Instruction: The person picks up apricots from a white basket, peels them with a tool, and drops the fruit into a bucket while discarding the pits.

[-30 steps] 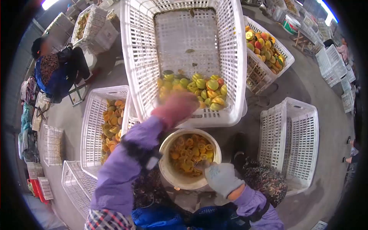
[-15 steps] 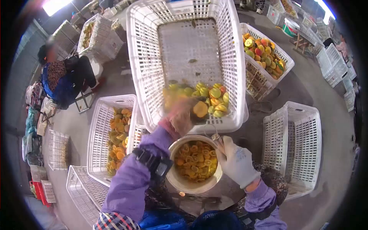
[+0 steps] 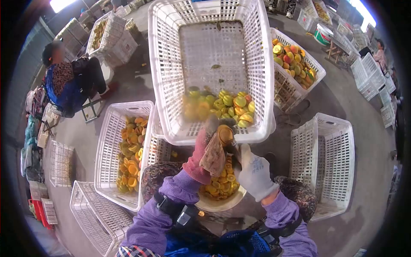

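Left hand point(image 3: 205, 156), pink-gloved, closed round a piece of orange fruit point(image 3: 225, 135), at 12 o'clock from the bucket point(image 3: 236, 201). Right hand point(image 3: 257, 175), white-gloved, pinched a slim tool point(image 3: 235, 148) beside the fruit; contact unclear. Large crate point(image 3: 262, 85) at 12 o'clock held greenish fruit point(image 3: 243, 107). Smaller crate point(image 3: 104, 167) at 10 o'clock held orange pieces point(image 3: 130, 169).

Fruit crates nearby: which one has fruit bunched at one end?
The middle crate: bare floor shows beyond its fruit, unlike the left crate and upper-right crate, where fruit spreads lengthwise.
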Available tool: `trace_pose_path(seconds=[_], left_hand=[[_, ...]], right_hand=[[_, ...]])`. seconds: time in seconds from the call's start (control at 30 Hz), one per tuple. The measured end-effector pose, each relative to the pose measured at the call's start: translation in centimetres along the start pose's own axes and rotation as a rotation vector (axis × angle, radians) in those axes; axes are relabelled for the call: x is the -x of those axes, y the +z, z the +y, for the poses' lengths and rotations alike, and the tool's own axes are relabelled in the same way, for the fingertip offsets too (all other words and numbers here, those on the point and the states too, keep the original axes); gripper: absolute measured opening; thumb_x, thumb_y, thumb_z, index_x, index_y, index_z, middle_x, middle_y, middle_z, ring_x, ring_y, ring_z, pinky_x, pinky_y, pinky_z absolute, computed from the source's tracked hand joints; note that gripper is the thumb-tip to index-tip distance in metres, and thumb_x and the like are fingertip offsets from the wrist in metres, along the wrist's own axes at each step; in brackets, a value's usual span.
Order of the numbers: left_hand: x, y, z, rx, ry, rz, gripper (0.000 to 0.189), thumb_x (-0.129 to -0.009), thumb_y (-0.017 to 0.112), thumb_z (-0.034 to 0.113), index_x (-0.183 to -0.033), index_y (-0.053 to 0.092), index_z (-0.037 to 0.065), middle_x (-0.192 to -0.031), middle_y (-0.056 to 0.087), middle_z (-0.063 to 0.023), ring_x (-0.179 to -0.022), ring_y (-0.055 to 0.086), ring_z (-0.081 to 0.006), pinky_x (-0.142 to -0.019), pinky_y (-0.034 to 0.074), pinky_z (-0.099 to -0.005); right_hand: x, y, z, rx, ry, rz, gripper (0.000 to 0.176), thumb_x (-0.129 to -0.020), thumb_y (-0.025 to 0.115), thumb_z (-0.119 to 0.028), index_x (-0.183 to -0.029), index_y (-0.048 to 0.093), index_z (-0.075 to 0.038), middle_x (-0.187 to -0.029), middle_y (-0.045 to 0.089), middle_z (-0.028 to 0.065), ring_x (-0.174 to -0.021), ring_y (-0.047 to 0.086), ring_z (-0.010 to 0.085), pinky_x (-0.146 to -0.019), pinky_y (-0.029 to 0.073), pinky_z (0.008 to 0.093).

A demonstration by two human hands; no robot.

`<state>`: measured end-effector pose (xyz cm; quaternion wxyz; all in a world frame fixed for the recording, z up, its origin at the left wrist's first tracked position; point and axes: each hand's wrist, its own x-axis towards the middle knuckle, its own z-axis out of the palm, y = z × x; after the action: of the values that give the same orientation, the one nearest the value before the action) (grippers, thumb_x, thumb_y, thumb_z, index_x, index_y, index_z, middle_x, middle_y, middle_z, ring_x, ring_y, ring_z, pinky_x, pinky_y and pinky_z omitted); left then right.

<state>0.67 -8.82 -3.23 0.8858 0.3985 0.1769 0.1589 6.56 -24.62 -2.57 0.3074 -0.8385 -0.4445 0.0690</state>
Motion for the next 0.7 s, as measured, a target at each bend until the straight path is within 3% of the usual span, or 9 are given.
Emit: trace_pose_path(seconds=[0.13,0.2,0.27,0.33,0.43,0.5,0.57,0.67,0.7], left_hand=[[0.3,-1.0,-1.2,-0.335,0.193,-0.027,0.025,-0.102,0.043,0.014,-0.122,0.052,0.002,-0.108,0.060,-0.0083,-0.099,0.060,-0.0164,-0.089,0.049,-0.0300],[0.2,-1.5,-2.5,-0.567,0.426,0.050,0.024,-0.102,0.043,0.014,-0.120,0.053,0.002,-0.106,0.061,-0.0078,-0.098,0.060,-0.0164,-0.087,0.049,-0.0301],[0.0,-2.0,-2.9,-0.466,0.389,0.036,0.023,-0.101,0.045,0.015,-0.118,0.054,0.002,-0.104,0.061,-0.0075,-0.097,0.060,-0.0165,-0.086,0.049,-0.0301],[0.1,-1.6,-1.6,-0.033,0.076,-0.053,0.023,-0.100,0.048,0.016,-0.117,0.053,0.001,-0.103,0.061,-0.0075,-0.096,0.060,-0.0169,-0.084,0.050,-0.0300],[0.3,-1.2,-1.2,0.070,0.081,-0.075,0.025,-0.098,0.051,0.020,-0.115,0.053,0.002,-0.100,0.061,-0.0079,-0.092,0.059,-0.0156,-0.080,0.050,-0.0298],[0.5,-0.6,-0.9,-0.056,0.160,-0.098,0.028,-0.098,0.052,0.025,-0.115,0.053,0.003,-0.099,0.060,-0.0083,-0.089,0.059,-0.0146,-0.078,0.050,-0.0294],[0.6,0.0,0.0,-0.253,0.243,-0.133,0.034,-0.100,0.049,0.035,-0.107,0.057,0.003,-0.091,0.060,-0.0079,-0.080,0.057,-0.0132,-0.071,0.048,-0.0281],[0.6,0.7,1.0,-0.211,0.013,0.020,0.043,-0.100,0.045,0.043,-0.096,0.060,0.002,-0.084,0.060,-0.0068,-0.075,0.057,-0.0142,-0.068,0.047,-0.0279],[0.7,1.1,1.2,-0.288,0.034,0.072,0.050,-0.100,0.042,0.047,-0.089,0.062,0.003,-0.078,0.059,-0.0054,-0.072,0.057,-0.0148,-0.066,0.046,-0.0284]], right_hand=[[0.0,0.0,0.0,0.039,-0.011,-0.067,0.053,-0.074,0.071,-0.017,-0.118,0.050,0.003,-0.086,0.065,0.0171,-0.074,0.066,0.0346,-0.065,0.052,0.0420],[0.1,0.5,0.0,-0.033,-0.035,-0.056,0.051,-0.073,0.068,-0.011,-0.118,0.046,0.002,-0.081,0.064,0.0180,-0.073,0.064,0.0387,-0.063,0.051,0.0457],[0.1,1.1,-0.1,-0.149,-0.027,-0.051,0.047,-0.075,0.064,-0.006,-0.117,0.045,0.002,-0.077,0.063,0.0193,-0.073,0.062,0.0418,-0.062,0.049,0.0466],[0.4,1.9,-0.2,-0.312,0.012,-0.064,0.040,-0.078,0.061,-0.005,-0.114,0.046,0.002,-0.075,0.061,0.0208,-0.073,0.061,0.0440,-0.060,0.049,0.0447],[0.3,1.1,-0.7,-0.434,-0.031,-0.077,0.040,-0.082,0.056,-0.003,-0.120,0.046,0.005,-0.075,0.062,0.0178,-0.068,0.064,0.0390,-0.062,0.049,0.0407],[-0.1,-0.5,-1.0,-0.619,0.080,-0.270,0.045,-0.084,0.054,-0.004,-0.127,0.044,0.005,-0.075,0.063,0.0128,-0.066,0.064,0.0315,-0.064,0.050,0.0396],[-0.2,-0.3,-0.7,-0.662,0.029,-0.288,0.050,-0.085,0.053,-0.004,-0.133,0.041,0.005,-0.077,0.063,0.0081,-0.065,0.062,0.0238,-0.064,0.050,0.0375],[0.4,2.6,1.0,-0.566,-0.170,-0.129,0.051,-0.087,0.053,-0.006,-0.135,0.040,0.004,-0.078,0.063,0.0039,-0.062,0.059,0.0147,-0.061,0.050,0.0325],[0.3,2.9,0.8,-0.571,-0.162,-0.140,0.046,-0.088,0.053,-0.007,-0.131,0.043,0.004,-0.077,0.063,0.0040,-0.061,0.058,0.0134,-0.058,0.049,0.0304]])
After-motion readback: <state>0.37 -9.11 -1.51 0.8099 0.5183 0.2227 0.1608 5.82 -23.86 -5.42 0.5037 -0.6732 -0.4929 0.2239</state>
